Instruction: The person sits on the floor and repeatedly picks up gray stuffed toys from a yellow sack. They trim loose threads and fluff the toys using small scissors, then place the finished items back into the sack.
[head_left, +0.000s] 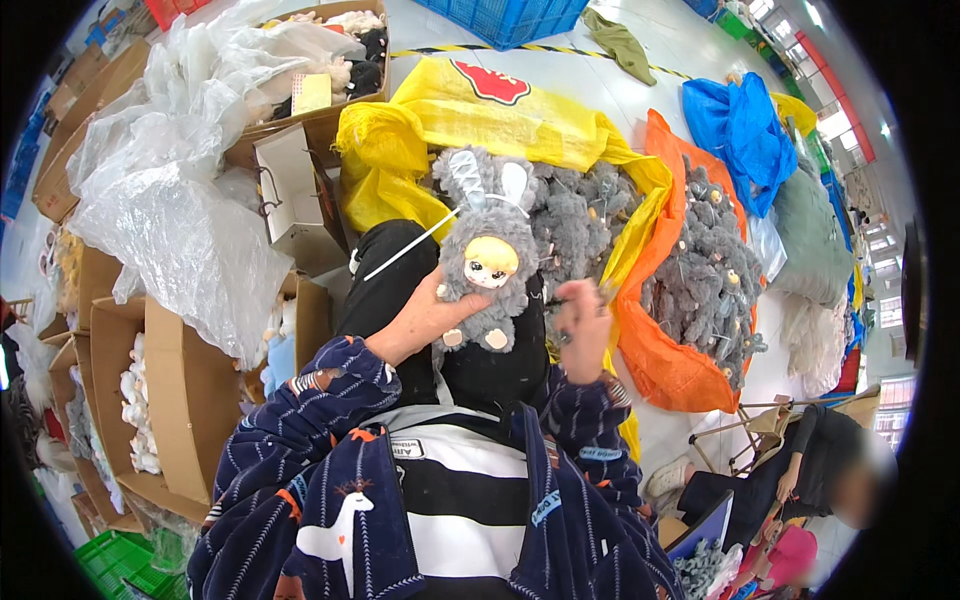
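A grey plush doll (487, 255) with long ears, a pale doll face and yellow hair sits upright above my lap. My left hand (425, 315) is closed around its lower body, the thumb across its front. At the base of the ears there is a white band, and a thin white strip (412, 243) sticks out from there to the left. To the right of the doll, my right hand (583, 325) is raised, apart from it. Its fingers are smeared by motion; whether they hold anything cannot be made out.
A yellow sack (480, 115) of grey plush dolls (585, 215) lies ahead, beside an orange sack (655, 350) of more. Cardboard boxes (180, 400) with plush toys and clear plastic sheeting (150, 170) stand left. A blue crate (510, 20) is ahead; a seated person (800, 470) is at right.
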